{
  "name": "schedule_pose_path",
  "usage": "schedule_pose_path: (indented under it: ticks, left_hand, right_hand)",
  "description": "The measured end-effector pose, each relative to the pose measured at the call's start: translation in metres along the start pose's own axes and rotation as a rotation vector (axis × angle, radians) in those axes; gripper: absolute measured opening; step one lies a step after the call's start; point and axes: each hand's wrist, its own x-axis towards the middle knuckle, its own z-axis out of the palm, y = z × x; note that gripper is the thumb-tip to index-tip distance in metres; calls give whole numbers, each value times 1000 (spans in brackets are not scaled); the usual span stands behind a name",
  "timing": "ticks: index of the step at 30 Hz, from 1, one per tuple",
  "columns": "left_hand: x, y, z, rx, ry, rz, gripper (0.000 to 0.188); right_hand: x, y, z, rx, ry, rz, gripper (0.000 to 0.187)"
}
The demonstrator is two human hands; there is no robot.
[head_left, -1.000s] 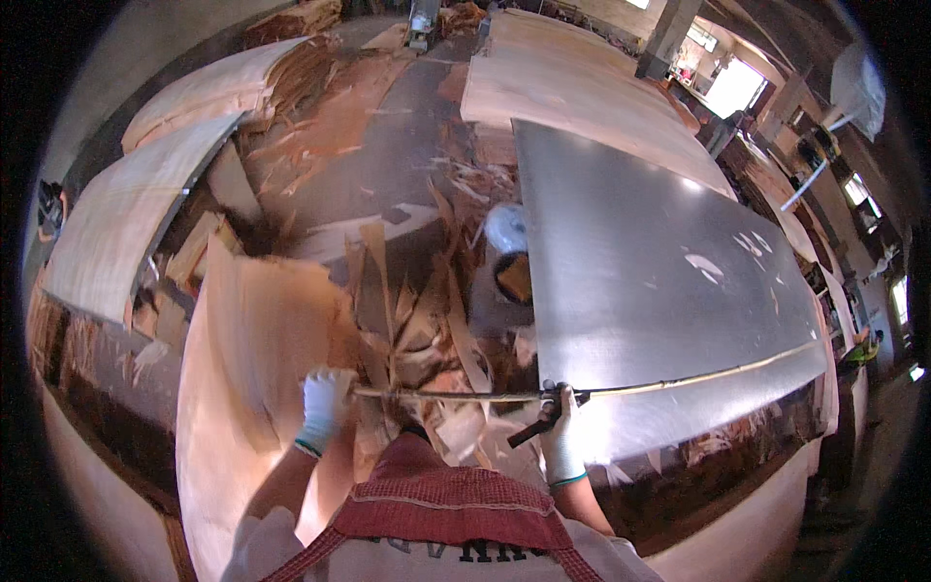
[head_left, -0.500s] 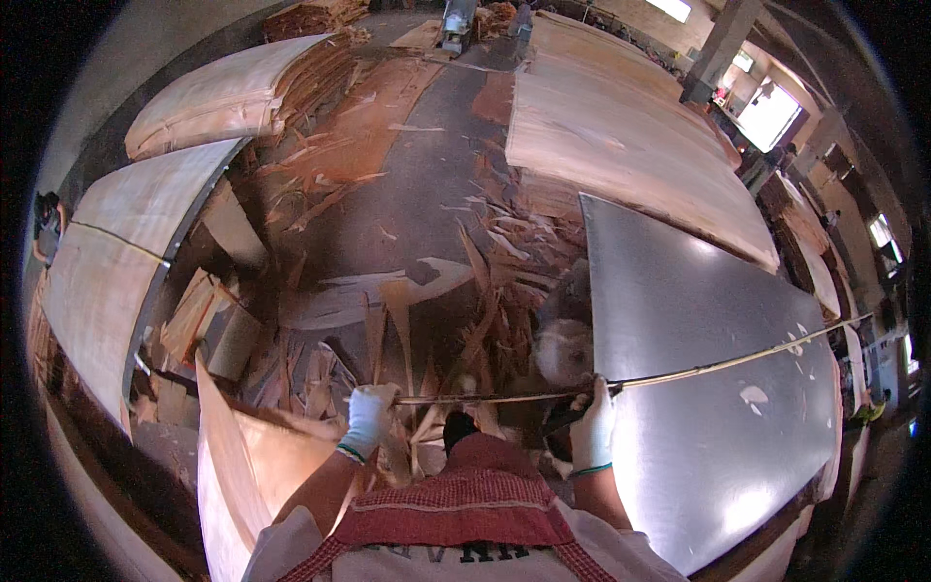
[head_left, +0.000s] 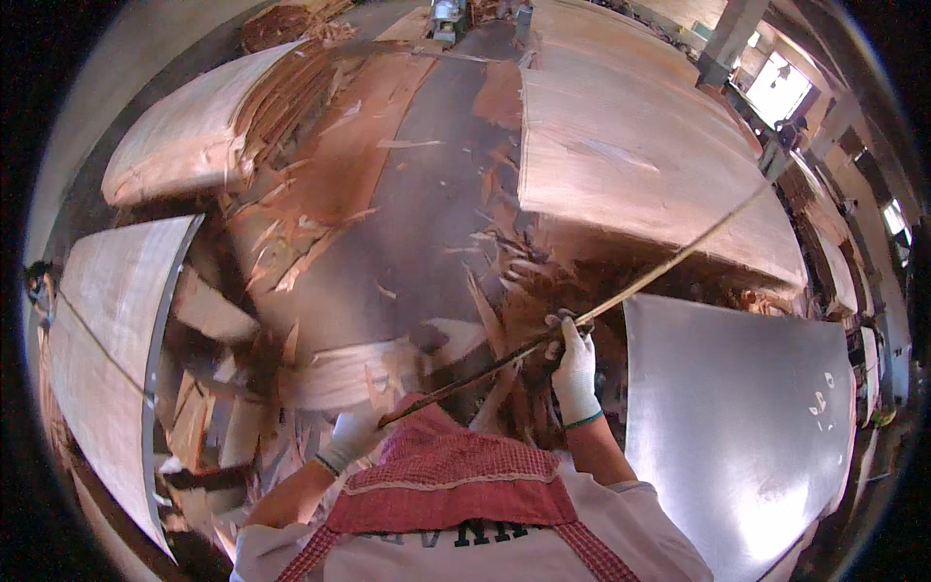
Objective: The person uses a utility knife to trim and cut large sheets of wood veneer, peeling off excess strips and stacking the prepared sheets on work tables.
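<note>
Both my hands wear white gloves and hold one long thin stick point(head_left: 635, 285), slanting from my lap up toward the far right. My left hand point(head_left: 354, 434) is closed around its near, darker end, blurred by motion. Further along the shaft, my right hand point(head_left: 576, 373) grips it, dark-tipped fingers wrapped round. To the right of my right hand lies a smooth dark grey sheet point(head_left: 732, 407) with a few pale flakes on it. The stick's far end reaches over the front edge of a large stack of wood veneer point(head_left: 640, 145).
Torn veneer scraps point(head_left: 514, 262) litter the floor ahead. Another veneer stack point(head_left: 194, 126) stands at the far left. Nearer on the left is a pale sheet point(head_left: 112, 330) with a stick lying across it, and a person point(head_left: 41, 289) beside it. Another person point(head_left: 784, 141) stands at the far right.
My right hand has risen and moved forward, swinging the stick's far end up off the grey sheet toward the veneer stack. My left hand has dropped slightly. The whole view has shifted.
</note>
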Motion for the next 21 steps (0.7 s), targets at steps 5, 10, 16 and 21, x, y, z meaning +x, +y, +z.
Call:
schedule_pose_path:
  ticks: [5,10,16,21]
  left_hand:
    - [151,-61,-82,-112,65,-13,30]
    - [339,-142,-124,-500,215,144,24]
    - [533,-103,-269,-314,135,126,20]
    - [737,-86,-283,-327,179,312,14]
  right_hand:
    - [144,36,76,-205,-30,-108,24]
    - [304,98,106,-356,81,77,38]
    - [499,120,172,-23,298,251,29]
    - [698,199,136,-73,489,285,15]
